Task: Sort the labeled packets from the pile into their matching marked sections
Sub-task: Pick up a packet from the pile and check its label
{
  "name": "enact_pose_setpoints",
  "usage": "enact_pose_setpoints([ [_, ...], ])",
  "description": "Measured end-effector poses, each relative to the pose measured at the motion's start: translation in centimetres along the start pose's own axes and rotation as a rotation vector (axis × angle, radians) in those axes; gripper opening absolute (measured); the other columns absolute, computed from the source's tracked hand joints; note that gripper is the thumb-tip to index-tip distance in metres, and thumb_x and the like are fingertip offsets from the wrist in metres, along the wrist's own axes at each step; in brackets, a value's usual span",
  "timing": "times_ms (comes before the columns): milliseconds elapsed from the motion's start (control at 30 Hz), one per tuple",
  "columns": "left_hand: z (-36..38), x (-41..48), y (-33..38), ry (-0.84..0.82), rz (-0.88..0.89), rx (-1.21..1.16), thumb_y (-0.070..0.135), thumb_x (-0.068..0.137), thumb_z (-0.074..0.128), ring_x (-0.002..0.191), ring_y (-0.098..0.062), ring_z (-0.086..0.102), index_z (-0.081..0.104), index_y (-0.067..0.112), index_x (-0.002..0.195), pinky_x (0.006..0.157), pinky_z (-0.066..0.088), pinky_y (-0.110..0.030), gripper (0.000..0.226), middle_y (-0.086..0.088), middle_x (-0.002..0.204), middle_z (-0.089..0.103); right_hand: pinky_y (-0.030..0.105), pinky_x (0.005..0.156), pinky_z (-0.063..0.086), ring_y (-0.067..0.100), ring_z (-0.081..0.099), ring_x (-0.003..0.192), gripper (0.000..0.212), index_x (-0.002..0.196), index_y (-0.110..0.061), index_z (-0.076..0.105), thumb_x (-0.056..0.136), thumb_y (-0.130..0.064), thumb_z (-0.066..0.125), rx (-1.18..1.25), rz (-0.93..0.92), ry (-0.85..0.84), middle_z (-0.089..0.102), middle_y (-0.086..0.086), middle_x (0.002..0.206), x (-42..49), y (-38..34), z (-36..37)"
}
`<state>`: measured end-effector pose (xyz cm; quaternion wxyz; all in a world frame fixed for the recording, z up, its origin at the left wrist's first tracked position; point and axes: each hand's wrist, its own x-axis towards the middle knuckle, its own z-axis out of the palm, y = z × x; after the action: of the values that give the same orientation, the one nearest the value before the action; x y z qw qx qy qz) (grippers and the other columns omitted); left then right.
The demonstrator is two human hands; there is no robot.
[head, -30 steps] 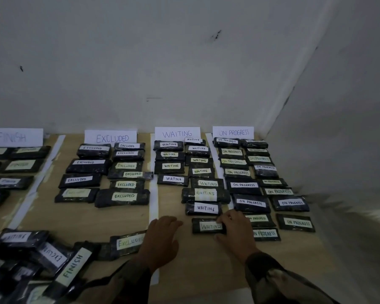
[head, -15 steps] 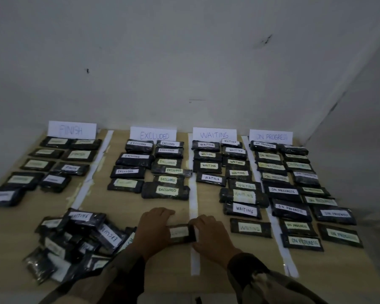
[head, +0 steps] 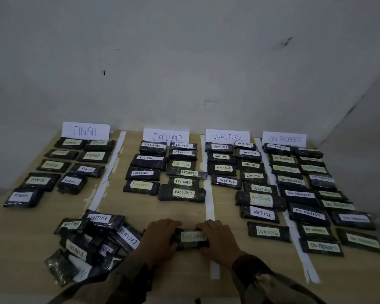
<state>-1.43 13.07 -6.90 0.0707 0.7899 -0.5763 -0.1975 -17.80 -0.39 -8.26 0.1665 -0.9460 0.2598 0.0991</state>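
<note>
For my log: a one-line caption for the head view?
Left hand and right hand grip an Excluded-labelled packet in front of the Excluded rows, beside the unsorted pile.

Excluded packet (head: 192,237) ends covered, pile (head: 90,244) labels partly overlapped, rightmost ON PROGRESS labels (head: 357,217) blurred

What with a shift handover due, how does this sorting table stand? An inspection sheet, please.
Surface: wooden table, split into four sections by white tape strips.
Job's things: EXCLUDED packet held just left of a tape strip; sorted rows lie under paper signs reading FINISH, EXCLUDED, WAITING, ON PROGRESS; unsorted pile near left.
Clutter: nothing seen.
Hands: left hand and right hand each grip one end of the EXCLUDED packet.
Cables: nothing seen.
Surroundings: pale wall with a few dark marks; room corner at right.
</note>
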Motion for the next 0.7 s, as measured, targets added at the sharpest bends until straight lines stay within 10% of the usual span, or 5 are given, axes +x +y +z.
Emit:
enact_pose_setpoints([
  [700,-3.6,-0.3,-4.1,0.187,-0.053,-0.022,0.044,0.079,0.042,0.126,-0.019,0.041,0.038,0.024,0.138,0.102,0.031,-0.032,0.062,0.001,0.138,0.045,0.030,0.087,0.039,0.017,0.045,0.114,0.056,0.132,-0.029,0.043,0.080,-0.037,0.060,0.037,-0.006,0.128,0.046,-0.003,0.126,2.4,-2.9,-2.9],
])
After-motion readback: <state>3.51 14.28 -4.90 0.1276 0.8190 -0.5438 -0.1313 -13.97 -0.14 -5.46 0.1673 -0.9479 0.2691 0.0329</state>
